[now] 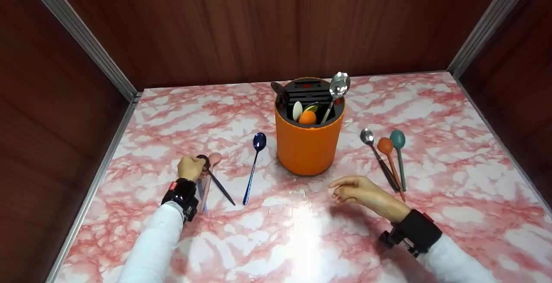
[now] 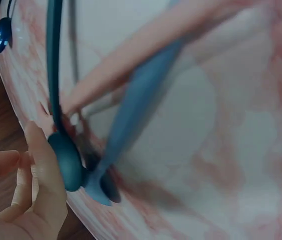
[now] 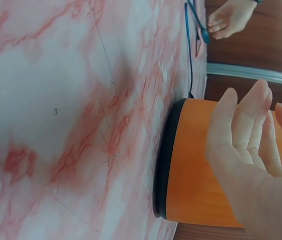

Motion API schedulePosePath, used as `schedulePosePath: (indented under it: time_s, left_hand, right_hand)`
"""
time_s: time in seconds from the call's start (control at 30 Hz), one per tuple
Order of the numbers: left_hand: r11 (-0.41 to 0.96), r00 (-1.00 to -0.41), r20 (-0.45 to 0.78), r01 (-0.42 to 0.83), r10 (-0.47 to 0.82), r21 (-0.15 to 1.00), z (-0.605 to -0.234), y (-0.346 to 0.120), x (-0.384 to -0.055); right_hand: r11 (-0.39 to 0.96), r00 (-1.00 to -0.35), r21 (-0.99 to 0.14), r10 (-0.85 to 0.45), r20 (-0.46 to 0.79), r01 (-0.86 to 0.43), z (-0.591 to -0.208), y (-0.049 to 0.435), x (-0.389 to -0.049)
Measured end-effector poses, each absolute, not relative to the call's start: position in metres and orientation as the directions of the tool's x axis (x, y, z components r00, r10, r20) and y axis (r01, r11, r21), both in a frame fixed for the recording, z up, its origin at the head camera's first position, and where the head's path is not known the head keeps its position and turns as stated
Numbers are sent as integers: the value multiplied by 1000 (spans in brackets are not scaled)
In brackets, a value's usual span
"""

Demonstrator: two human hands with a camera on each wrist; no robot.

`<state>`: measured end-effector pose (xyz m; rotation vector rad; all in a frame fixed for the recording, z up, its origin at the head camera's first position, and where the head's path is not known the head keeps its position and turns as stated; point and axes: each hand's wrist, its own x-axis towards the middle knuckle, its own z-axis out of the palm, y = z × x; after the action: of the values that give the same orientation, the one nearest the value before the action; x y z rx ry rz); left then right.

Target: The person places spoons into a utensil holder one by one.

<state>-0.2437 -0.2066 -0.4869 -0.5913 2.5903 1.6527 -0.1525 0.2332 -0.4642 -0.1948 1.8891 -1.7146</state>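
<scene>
My left hand (image 1: 190, 167) pinches a dark teal spoon (image 2: 66, 162) by its bowl, at the left of the table. The spoon's handle slants toward the front right in the head view. Beneath it lie a pink spoon (image 1: 214, 158) and a blue-grey spoon (image 2: 146, 82), crossing each other. A shiny blue spoon (image 1: 259, 141) rests between that hand and the orange utensil holder (image 1: 306, 151). My right hand (image 1: 358, 190) hovers in front of the holder to its right, fingers loosely bent around nothing. In the right wrist view the holder's orange wall stands behind those fingers (image 3: 246, 117).
Inside the holder stand a large metal spoon (image 1: 340, 85), a dark-headed utensil (image 1: 279, 89), and orange (image 1: 307, 117) and pale (image 1: 297, 111) spoons. To the right lie a metal spoon (image 1: 367, 136), an orange spoon (image 1: 385, 145) and a teal spoon (image 1: 397, 138). Wooden panels (image 1: 241, 28) border the table.
</scene>
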Motion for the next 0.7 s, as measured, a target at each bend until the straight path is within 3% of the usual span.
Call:
schedulePosePath:
  time_s: [0.23,0.37,0.4,0.47,0.6,0.63,0.7]
  left_hand:
    - [439,-930,-208,-330,-302,836,-495,-209,-241]
    - [569,-940,-151,-309,-307,762,-499,-208,-241]
    - [597,-947,-101,-273,-304,754,-521,-218,-250]
    - [635,-949,-91,-271,-301,724,-523,-218,-250]
    - [601,-949,-130,-285,-288,747,-522,-216,-247]
    - [584,-940,-183,-323,-287,744,-501,-206,-237]
    - [555,-939,-200,-328,-280,764,-499,-204,-235]
  right_hand:
    - [174,-824,-950,-474,-310,258,-465,235,-151]
    - [165,-824,-952,-477,-305,257,-466,236,-151]
    - [160,-824,-953,-478,-304,258,-467,236,-151]
    - [146,-825,-956,-482,-295,256,-468,236,-151]
    - [137,-828,-957,-479,-290,256,-470,236,-150]
    - [136,-828,-957,-479,-290,256,-470,237,-150]
    - [135,-827,-956,-478,-294,262,-470,237,-150]
